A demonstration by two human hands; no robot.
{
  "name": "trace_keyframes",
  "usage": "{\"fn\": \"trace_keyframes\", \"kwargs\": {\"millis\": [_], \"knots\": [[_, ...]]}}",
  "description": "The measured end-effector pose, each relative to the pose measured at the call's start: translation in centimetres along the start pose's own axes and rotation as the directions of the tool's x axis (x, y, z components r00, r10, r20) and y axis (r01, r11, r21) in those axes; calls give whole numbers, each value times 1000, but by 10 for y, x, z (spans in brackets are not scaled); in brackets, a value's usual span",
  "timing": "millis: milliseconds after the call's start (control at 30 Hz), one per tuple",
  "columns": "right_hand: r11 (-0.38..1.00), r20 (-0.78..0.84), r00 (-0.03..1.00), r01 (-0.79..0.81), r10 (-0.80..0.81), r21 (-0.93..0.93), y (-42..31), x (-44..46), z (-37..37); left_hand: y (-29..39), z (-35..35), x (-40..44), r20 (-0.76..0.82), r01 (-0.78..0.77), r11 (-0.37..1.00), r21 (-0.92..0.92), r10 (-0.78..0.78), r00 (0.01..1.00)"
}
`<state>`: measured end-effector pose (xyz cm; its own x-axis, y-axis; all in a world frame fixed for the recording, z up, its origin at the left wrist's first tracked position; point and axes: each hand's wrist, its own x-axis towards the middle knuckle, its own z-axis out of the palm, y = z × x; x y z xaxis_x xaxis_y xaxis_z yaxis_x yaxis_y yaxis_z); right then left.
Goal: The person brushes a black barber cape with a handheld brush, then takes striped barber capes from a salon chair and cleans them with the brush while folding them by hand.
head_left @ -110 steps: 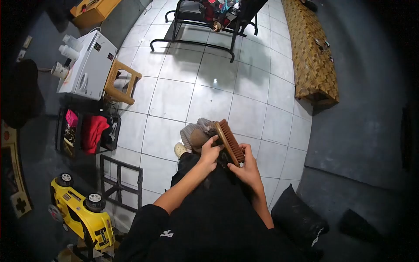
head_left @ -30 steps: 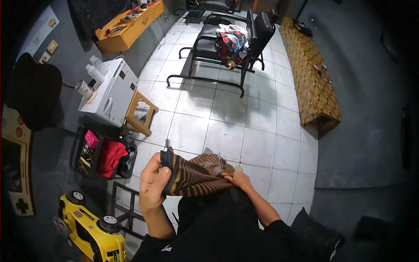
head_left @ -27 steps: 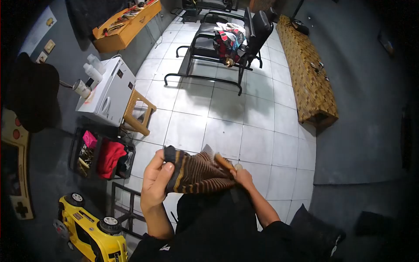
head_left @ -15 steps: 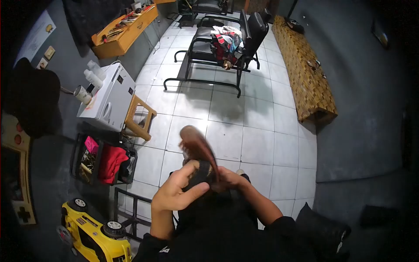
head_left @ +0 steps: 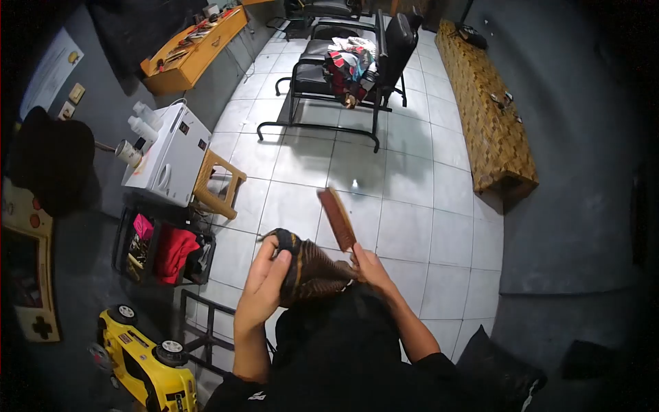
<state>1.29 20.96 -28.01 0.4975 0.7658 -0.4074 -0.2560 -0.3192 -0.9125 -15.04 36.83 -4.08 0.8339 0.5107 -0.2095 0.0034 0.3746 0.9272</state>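
Note:
My left hand (head_left: 261, 281) is closed around the dark edge of a brown striped cloth item (head_left: 316, 271), which looks folded or cap-like; its exact kind I cannot make out. My right hand (head_left: 373, 270) grips a brush (head_left: 336, 220) by its lower end. The brush has a reddish-brown face and a lighter wooden edge, and it points up and away, beyond the cloth. The cloth's right end reaches close to my right fingers; whether they touch it I cannot tell.
A yellow toy car (head_left: 147, 364) and a crate with red cloth (head_left: 175, 257) lie at the left. Behind them are a stool (head_left: 221, 184) and a white cabinet (head_left: 171, 158). A black chair (head_left: 312, 75) holds clothes; a woven bench (head_left: 491, 117) lines the right wall.
The brush has swung away from the cloth, up and to the right. My left hand has shifted a little left and tilted the cloth item, showing more of its striped side.

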Motion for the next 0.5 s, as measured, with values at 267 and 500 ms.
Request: {"fn": "trace_keyframes", "kwargs": {"millis": [267, 500], "knots": [[858, 440, 873, -53, -208, 511, -48, -44, 10, 21, 75, 26, 226, -85, 995, 57, 70, 972], [647, -70, 985, -157, 158, -746, 131, -6, -84, 32, 81, 34, -134, -356, 906, -227, 333, 933]]}}
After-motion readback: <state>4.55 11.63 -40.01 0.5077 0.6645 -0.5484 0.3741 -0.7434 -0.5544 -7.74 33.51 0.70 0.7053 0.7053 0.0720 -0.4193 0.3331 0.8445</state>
